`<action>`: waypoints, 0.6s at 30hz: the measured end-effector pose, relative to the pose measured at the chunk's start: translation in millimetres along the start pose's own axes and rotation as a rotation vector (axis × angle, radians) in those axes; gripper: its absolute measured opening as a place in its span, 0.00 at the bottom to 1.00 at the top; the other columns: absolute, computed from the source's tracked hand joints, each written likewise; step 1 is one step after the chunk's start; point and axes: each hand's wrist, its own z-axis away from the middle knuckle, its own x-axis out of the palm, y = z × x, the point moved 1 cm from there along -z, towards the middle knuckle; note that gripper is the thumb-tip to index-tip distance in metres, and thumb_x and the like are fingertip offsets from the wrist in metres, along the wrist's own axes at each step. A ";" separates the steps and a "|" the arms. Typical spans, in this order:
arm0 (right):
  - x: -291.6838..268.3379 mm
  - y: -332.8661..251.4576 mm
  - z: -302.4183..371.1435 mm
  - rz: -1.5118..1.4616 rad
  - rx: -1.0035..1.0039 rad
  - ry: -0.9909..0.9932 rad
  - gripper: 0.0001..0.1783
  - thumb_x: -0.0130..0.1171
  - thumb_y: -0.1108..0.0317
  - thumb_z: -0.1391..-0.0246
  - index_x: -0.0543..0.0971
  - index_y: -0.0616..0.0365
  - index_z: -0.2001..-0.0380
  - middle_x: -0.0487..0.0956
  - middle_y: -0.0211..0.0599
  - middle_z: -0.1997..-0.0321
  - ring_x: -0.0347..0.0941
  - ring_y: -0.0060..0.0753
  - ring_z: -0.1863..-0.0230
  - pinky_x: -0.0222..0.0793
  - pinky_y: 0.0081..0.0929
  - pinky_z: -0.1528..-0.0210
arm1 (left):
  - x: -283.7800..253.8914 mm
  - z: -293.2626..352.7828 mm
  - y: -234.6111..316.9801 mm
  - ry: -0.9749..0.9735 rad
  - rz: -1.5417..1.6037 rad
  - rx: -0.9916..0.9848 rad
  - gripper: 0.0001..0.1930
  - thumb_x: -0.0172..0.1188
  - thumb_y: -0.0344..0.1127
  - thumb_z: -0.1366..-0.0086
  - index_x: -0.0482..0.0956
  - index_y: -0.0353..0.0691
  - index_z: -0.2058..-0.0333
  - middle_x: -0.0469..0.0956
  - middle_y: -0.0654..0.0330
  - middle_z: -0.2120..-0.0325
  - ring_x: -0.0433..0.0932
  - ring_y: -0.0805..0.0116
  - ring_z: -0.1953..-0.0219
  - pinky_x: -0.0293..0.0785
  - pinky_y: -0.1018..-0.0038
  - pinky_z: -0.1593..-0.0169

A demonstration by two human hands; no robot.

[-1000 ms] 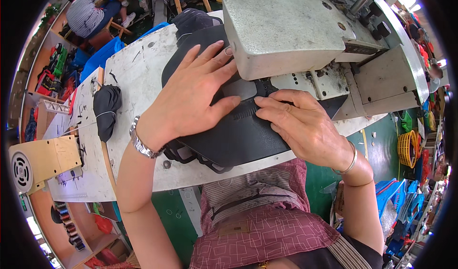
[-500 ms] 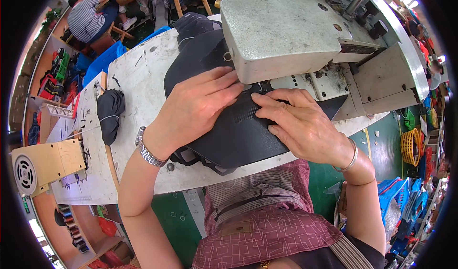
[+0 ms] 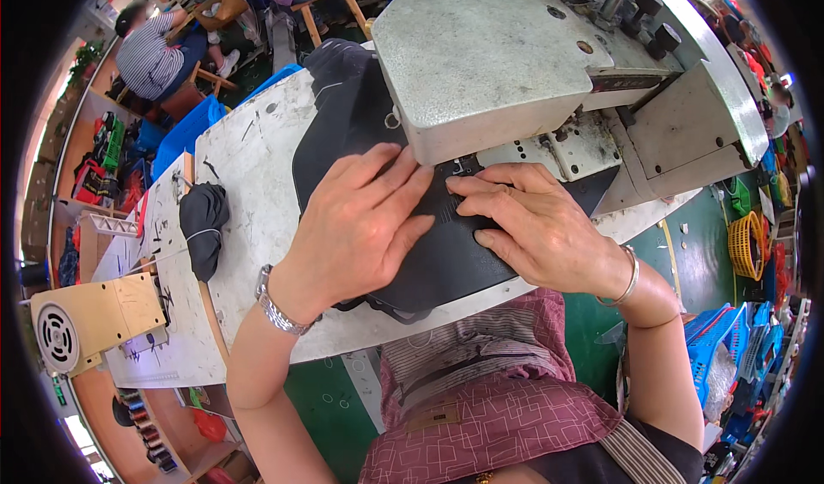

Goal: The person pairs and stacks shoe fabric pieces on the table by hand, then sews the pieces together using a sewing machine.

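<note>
A black flat fabric panel (image 3: 455, 269) lies on the machine table, partly beneath the head of a grey sewing machine (image 3: 489, 55). My left hand (image 3: 360, 222) rests on the panel's left part, fingers stretched toward the machine head and thumb spread to the right. On the other side, my right hand (image 3: 541, 226) presses the panel down with bent fingers, thumb apart from them. Short parallel lines (image 3: 448, 209) mark the panel between the hands. Just beyond the fingertips, small metal parts (image 3: 463, 166) show under the head; the needle cannot be made out.
More black material (image 3: 339, 63) bunches at the panel's far end. A tied black bundle (image 3: 204, 226) lies on the white tabletop (image 3: 257, 149) at left, near a beige box with a round vent (image 3: 94, 321). Blue bins (image 3: 189, 124) stand beyond; a person in stripes (image 3: 153, 59) sits at far left.
My left hand has shifted slightly nearer and its thumb now spreads out beside the lines. My right hand stays almost in place on the panel. The whole view has shifted a little.
</note>
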 end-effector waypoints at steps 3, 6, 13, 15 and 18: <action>1.7 1.3 1.2 -0.021 0.006 0.031 0.16 0.61 0.73 0.56 0.73 0.61 0.60 0.77 0.41 0.52 0.69 0.45 0.49 0.65 0.39 0.49 | -1.8 1.4 5.5 -0.003 -0.004 0.007 0.22 0.64 0.36 0.51 0.75 0.31 0.57 0.75 0.53 0.57 0.70 0.56 0.52 0.68 0.66 0.53; 1.8 0.7 1.2 -0.025 -0.002 0.061 0.16 0.62 0.74 0.56 0.73 0.61 0.61 0.77 0.40 0.53 0.70 0.44 0.50 0.66 0.38 0.50 | -2.8 4.5 10.3 -0.026 0.036 -0.022 0.23 0.63 0.38 0.50 0.76 0.31 0.55 0.75 0.51 0.55 0.69 0.55 0.52 0.66 0.64 0.50; 1.9 0.0 1.2 -0.031 -0.022 0.077 0.16 0.62 0.74 0.57 0.73 0.61 0.62 0.78 0.39 0.55 0.71 0.44 0.52 0.68 0.38 0.51 | 0.3 4.4 7.9 0.016 0.083 0.005 0.24 0.65 0.39 0.51 0.76 0.30 0.57 0.76 0.51 0.58 0.69 0.55 0.51 0.66 0.63 0.48; 2.3 0.8 1.9 -0.020 -0.027 0.082 0.15 0.62 0.75 0.57 0.73 0.61 0.63 0.78 0.39 0.55 0.71 0.44 0.53 0.68 0.37 0.51 | -3.4 1.7 7.4 -0.006 0.088 -0.004 0.24 0.65 0.39 0.51 0.76 0.31 0.56 0.76 0.51 0.57 0.68 0.53 0.49 0.64 0.61 0.45; 2.1 0.9 1.3 -0.023 -0.034 0.089 0.15 0.62 0.75 0.57 0.73 0.60 0.63 0.78 0.39 0.55 0.71 0.44 0.53 0.68 0.37 0.52 | -4.6 3.2 1.6 -0.045 0.165 -0.041 0.25 0.66 0.41 0.52 0.76 0.32 0.56 0.75 0.50 0.55 0.67 0.49 0.46 0.60 0.57 0.41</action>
